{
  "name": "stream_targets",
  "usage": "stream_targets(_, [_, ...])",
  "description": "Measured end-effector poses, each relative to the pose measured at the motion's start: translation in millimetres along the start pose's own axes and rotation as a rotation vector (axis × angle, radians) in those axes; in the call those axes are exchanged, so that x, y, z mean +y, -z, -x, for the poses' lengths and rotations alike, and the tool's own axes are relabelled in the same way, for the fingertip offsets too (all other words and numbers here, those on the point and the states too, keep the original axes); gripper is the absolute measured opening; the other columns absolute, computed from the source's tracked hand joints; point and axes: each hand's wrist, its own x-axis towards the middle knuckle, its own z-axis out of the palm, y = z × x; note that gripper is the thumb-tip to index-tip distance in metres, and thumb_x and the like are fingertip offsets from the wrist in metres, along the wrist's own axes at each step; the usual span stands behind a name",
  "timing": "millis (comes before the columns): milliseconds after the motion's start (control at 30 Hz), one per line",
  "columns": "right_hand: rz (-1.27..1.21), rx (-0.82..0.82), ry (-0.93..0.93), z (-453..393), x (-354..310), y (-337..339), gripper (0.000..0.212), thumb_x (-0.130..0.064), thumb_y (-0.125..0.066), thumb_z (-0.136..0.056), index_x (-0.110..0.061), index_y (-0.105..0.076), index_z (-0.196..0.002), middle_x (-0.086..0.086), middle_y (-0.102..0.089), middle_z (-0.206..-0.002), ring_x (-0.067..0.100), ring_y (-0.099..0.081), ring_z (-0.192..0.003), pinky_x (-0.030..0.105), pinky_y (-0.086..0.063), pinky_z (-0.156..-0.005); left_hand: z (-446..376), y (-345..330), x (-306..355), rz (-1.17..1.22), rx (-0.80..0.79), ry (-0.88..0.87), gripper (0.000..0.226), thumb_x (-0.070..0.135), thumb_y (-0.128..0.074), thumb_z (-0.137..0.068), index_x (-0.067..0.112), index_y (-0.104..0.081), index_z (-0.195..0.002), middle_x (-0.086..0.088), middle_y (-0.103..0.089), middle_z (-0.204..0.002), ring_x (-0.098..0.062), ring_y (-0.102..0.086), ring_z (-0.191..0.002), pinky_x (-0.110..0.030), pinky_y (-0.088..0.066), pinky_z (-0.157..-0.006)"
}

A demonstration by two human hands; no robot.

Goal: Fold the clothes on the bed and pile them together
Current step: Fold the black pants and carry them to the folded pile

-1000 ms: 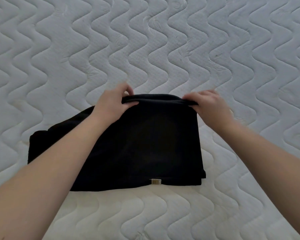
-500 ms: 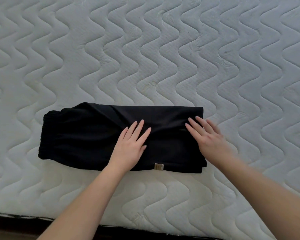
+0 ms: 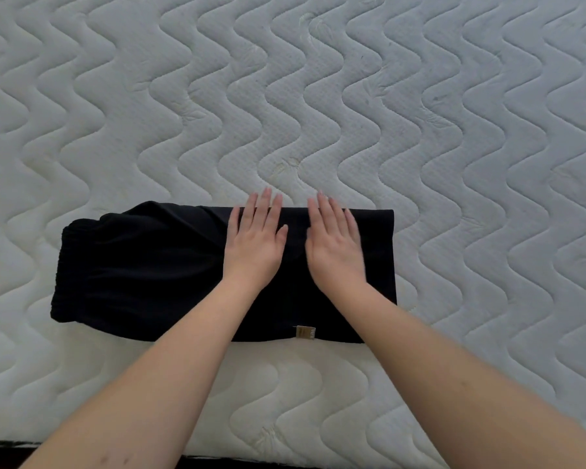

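A black garment (image 3: pixel 142 265) lies folded into a long rectangle on the white quilted mattress (image 3: pixel 318 96), its elastic waistband at the left end and a small tan label (image 3: pixel 304 332) on its near edge. My left hand (image 3: pixel 256 242) lies flat on the garment's right half, fingers straight and reaching just past the far edge. My right hand (image 3: pixel 335 245) lies flat beside it, palm down, fingertips at the far edge. Neither hand grips the cloth.
The mattress's near edge (image 3: pixel 285 458) runs along the bottom of the view, with a dark strip below it. Bare quilted mattress surrounds the garment on the far, left and right sides.
A second ago both hands pinched the garment's far edge. They laid it down, and both flat hands have since slid toward the far edge and closer together.
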Motion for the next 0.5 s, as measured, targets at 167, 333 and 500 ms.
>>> stream_targets(167, [0.154,-0.123,0.03,-2.3,30.4,-27.9,0.063,-0.052,-0.017,-0.1,-0.025,-0.005,-0.156,-0.002,0.0,-0.164,0.012,0.002,-0.15,0.036,0.005,-0.121,-0.6,-29.4,-15.3,-0.083,-0.067,0.043,0.061,0.051,-0.008,-0.099,0.029,0.006,-0.154,0.001,0.004,-0.165,-0.022,0.004,-0.152,-0.046,0.002,-0.122])
stream_targets(333, [0.236,-0.119,-0.064,10.2,84.4,-7.0,0.07,-0.06,-0.017,-0.097,-0.024,-0.004,-0.156,-0.004,0.0,-0.164,0.01,0.005,-0.149,0.034,0.007,-0.121,4.2,-28.2,-12.3,-0.137,-0.072,0.147,0.063,0.057,-0.008,-0.098,0.039,0.014,-0.153,-0.005,0.015,-0.164,-0.033,0.012,-0.15,-0.061,0.007,-0.115])
stream_targets(500, [0.273,-0.165,-0.132,9.5,85.6,5.9,0.068,-0.056,-0.007,-0.097,-0.022,0.006,-0.155,-0.007,0.014,-0.162,0.006,0.021,-0.145,0.033,0.017,-0.118,9.1,-21.3,-6.7,-0.112,-0.095,0.2,0.067,0.058,-0.002,-0.097,0.029,0.018,-0.154,-0.006,0.02,-0.163,-0.024,0.018,-0.15,-0.054,0.009,-0.119])
